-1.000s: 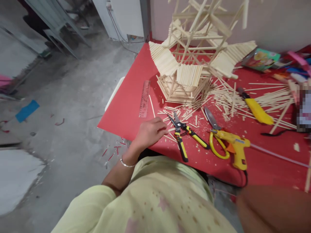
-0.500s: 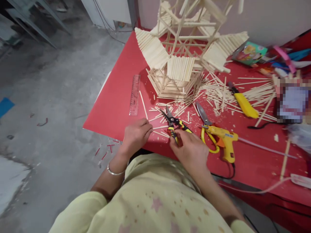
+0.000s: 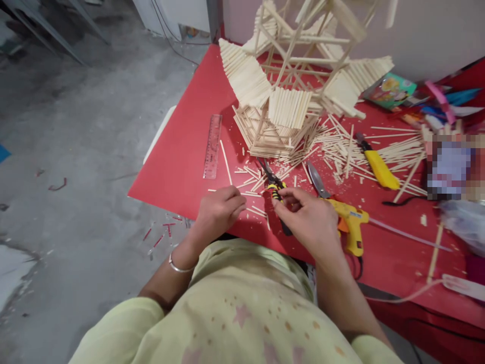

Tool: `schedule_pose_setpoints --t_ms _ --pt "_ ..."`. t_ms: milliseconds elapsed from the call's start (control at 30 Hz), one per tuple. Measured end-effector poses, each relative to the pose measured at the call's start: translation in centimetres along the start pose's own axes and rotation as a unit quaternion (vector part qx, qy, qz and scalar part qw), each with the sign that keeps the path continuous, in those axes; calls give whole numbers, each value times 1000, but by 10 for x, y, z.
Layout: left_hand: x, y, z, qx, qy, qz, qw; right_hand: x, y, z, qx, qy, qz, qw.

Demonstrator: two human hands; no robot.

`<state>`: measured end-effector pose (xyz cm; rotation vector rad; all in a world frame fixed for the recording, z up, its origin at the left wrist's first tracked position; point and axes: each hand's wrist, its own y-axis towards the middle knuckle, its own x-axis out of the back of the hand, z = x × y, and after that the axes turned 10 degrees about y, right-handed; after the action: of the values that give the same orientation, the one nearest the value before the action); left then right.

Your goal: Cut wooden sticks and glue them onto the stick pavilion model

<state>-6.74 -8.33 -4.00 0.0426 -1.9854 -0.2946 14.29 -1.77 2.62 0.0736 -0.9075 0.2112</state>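
Observation:
My left hand [image 3: 220,210] is closed near the table's front edge, thumb against the fingers; what is in the pinch, if anything, cannot be made out. Thin wooden sticks [image 3: 250,193] lie just beyond and beside it. My right hand [image 3: 308,217] grips the yellow-and-black handles of cutting snips [image 3: 275,181] between thumb and fingers. The snips' blades point away from me and look nearly closed. Short cut sticks [image 3: 257,211] lie between the two hands. Behind them stands a framework of wooden sticks [image 3: 291,107] with slatted panels.
A clear ruler [image 3: 212,146] lies left on the red table [image 3: 178,167]. Scissors [image 3: 317,179], a yellow glue gun [image 3: 354,227] and a yellow utility knife [image 3: 381,169] lie to the right. Loose sticks [image 3: 337,146] are piled by the framework. Packets and a plastic bag [image 3: 464,222] crowd the right side.
The snips have turned, and their blades have come closer together. My right hand has shifted slightly right along the handles; my left hand has moved a little.

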Motion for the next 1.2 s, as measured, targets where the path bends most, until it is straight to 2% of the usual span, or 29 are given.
schedule_pose_setpoints --t_ms 100,233,367,500,633,733,800,867,933,1033,1133,1200 --pt "-2 1 -2 -26 28 16 999 -13 -7 2 40 -69 -18 997" --pt "-2 4 1 -10 55 24 998 -31 -15 -7 103 -137 -30 985" --pt "-5 9 4 22 40 3 999 -31 -15 -13 154 -119 -43 980" --pt "-10 21 3 27 58 1 998 -27 -7 -5 229 -96 -34 968" --pt "-9 35 -1 -5 100 42 994 -36 -1 -3 223 -108 -18 969" --pt "-3 41 -2 -14 108 52 993 -40 0 -7 207 -78 -20 975" --pt "2 41 -2 6 69 41 997 -39 0 -10 194 -44 -30 980" --pt "6 40 -2 40 -14 24 999 -37 1 -11 185 1 -38 982" --pt "9 38 -2 64 -113 13 991 -36 2 -10 188 63 -32 980" --pt "12 37 -7 67 -226 1 972 -36 5 -6 196 148 -14 969" --pt "18 43 -17 100 -317 -43 942 -30 10 0 207 179 -34 961" --pt "24 52 -25 160 -411 -82 894 -21 16 7 245 192 -85 947"
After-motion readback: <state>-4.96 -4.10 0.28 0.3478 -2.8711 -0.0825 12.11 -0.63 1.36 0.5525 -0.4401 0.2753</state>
